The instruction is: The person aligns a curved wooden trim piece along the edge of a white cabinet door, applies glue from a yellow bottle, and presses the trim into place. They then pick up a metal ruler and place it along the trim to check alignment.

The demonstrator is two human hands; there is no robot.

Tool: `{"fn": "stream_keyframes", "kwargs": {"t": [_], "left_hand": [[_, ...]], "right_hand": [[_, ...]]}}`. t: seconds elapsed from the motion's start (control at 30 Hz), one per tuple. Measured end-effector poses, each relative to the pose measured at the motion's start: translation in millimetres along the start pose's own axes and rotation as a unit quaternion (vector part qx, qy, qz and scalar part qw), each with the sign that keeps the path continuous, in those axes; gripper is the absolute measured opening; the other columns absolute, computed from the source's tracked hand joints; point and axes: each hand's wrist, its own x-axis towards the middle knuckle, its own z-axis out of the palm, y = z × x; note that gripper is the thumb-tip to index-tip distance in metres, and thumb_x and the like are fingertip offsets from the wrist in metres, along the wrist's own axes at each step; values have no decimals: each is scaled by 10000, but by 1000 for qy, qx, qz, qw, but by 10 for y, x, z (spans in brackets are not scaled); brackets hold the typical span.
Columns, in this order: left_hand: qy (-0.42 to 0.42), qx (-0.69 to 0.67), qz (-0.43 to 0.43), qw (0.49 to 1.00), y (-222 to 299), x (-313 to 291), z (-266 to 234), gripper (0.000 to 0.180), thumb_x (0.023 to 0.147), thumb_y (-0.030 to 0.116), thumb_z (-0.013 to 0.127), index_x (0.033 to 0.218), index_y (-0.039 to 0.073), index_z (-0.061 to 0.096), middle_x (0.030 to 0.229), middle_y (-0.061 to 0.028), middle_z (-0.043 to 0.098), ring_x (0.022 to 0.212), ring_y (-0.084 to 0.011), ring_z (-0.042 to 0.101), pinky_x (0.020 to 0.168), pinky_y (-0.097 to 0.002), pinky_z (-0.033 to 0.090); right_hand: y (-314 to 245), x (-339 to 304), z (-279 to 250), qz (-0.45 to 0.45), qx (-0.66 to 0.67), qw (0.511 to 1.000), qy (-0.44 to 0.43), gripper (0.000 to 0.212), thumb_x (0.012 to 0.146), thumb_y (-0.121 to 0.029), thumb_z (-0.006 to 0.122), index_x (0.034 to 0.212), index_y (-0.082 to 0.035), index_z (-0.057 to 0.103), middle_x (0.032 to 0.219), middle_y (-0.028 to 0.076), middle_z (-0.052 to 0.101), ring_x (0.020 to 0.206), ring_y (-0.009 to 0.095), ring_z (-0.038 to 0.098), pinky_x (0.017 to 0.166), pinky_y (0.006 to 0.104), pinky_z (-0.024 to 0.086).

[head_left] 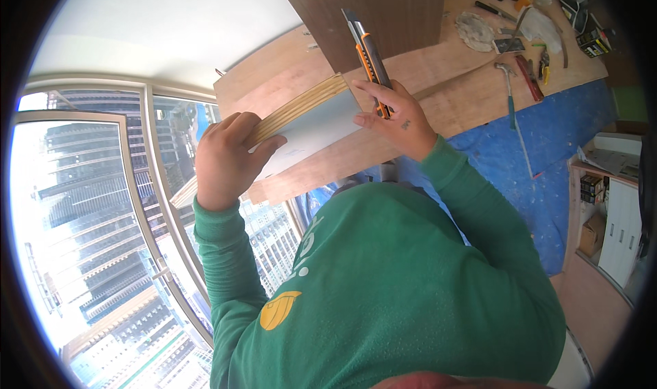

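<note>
Left hand (229, 156) pinches board (315, 132); right hand (405, 121), half-curled, holds cutter (376, 67), perhaps touching board too

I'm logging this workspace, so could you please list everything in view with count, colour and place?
board: 1, white, centre
utility knife: 1, orange-black, upper centre
panel: 1, brown, top centre
table: 1, light wood, top
hammer: 1, blue-handled, upper right
assorted small tools: several, mixed, upper right
tarp: 1, blue, right
windows: several, pale-framed, left
cabinet: 1, white, far right
sweatshirt: 1, green, bottom
left hand: 1, bare, holding board
right hand: 1, bare, holding utility knife
</note>
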Motion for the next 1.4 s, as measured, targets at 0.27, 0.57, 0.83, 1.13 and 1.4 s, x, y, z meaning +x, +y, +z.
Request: {"fn": "stream_keyframes", "kwargs": {"t": [0.27, 0.57, 0.83, 1.13, 1.4], "left_hand": [[76, -233, 38, 969, 423, 545, 315, 240, 894, 196, 813, 1002, -2, 732, 843, -132, 729, 747, -258, 739, 643, -357, 566], [125, -228, 47, 964, 519, 725, 386, 86, 957, 82, 696, 942, -1, 714, 824, -154, 712, 684, -267, 678, 618, -371, 522], [71, -246, 7, 967, 476, 717, 322, 107, 957, 98, 678, 937, -2, 712, 806, -151, 711, 742, -266, 703, 674, -367, 547], [49, -187, 58, 980, 476, 844, 312, 86, 927, 68, 663, 925, -7, 704, 821, -118, 713, 719, -194, 649, 710, -338, 533], [103, -288, 59, 950, 578, 803, 167, 66, 914, 5, 552, 881, -23, 601, 792, -150, 603, 668, -265, 579, 617, -377, 489]], "right_hand": [[-19, 212, 184, -37, 7, 998, 52, 427, 918, -322, 837, 1249, -77, 723, 1060, 124, 609, 983, 239, 648, 835, 352, 553], [-5, 192, 178, -37, 9, 998, 53, 399, 929, -327, 825, 1236, -93, 723, 1061, 126, 607, 1000, 236, 642, 823, 362, 563], [23, 227, 190, -47, 11, 997, 56, 385, 927, -329, 826, 1205, -85, 720, 1035, 122, 609, 973, 239, 646, 823, 366, 564], [27, 253, 167, -48, 13, 997, 51, 393, 936, -342, 815, 1215, -85, 713, 1037, 126, 603, 972, 241, 641, 827, 370, 562], [14, 281, 147, -40, 15, 998, 46, 400, 938, -350, 808, 1222, -84, 712, 1087, 151, 627, 1025, 269, 661, 855, 383, 555]]}}
